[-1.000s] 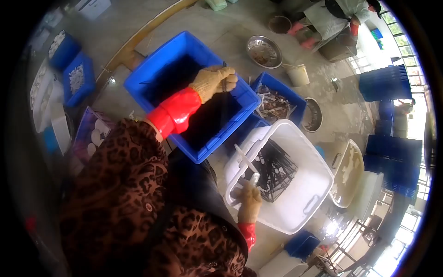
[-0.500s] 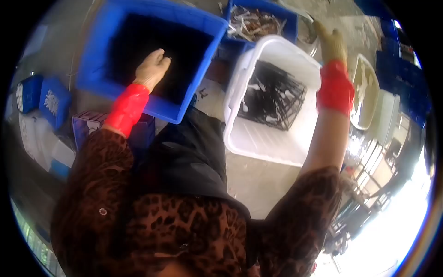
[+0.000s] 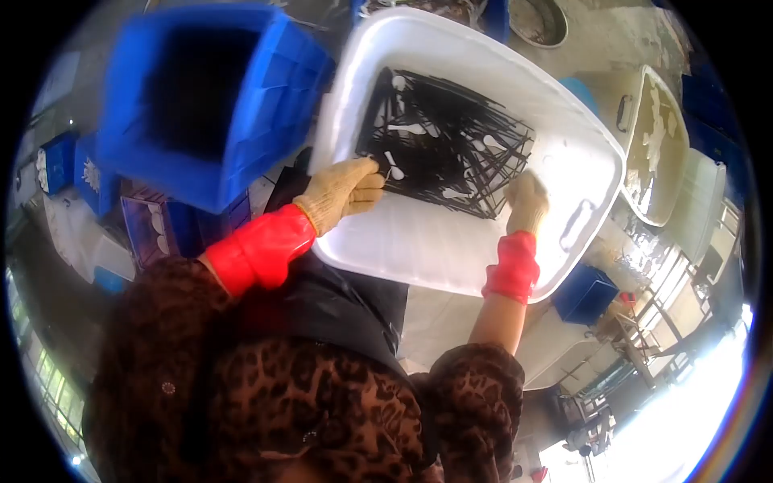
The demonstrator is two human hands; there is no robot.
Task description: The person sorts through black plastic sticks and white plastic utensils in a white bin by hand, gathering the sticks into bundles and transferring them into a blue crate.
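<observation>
A large white tub (image 3: 451, 262) holds a pile of thin black sticks (image 3: 427, 161) with several small white spoon-shaped pieces (image 3: 493, 143) scattered on top. My left hand (image 3: 346, 191), in a tan glove with a red cuff, is over the tub's near left side, its fingers curled in beside the pile. What they hold, if anything, I cannot make out. Inside the tub, my right hand (image 3: 527, 200), gloved the same way, reaches down at the right end of the sticks. Its fingers are bent and partly hidden, and their contents do not show.
To the left of the tub stands a deep blue crate (image 3: 274, 105) with a dark inside. A beige tub (image 3: 656, 153) stands at the right, with a small blue bin (image 3: 585, 294) nearer. A round metal basin (image 3: 539, 20) is at the back. Boxes (image 3: 161, 225) line the left.
My left hand has come out of the blue crate to the white tub. My right hand has moved from beyond the tub's far right rim down into it. The view has shifted.
</observation>
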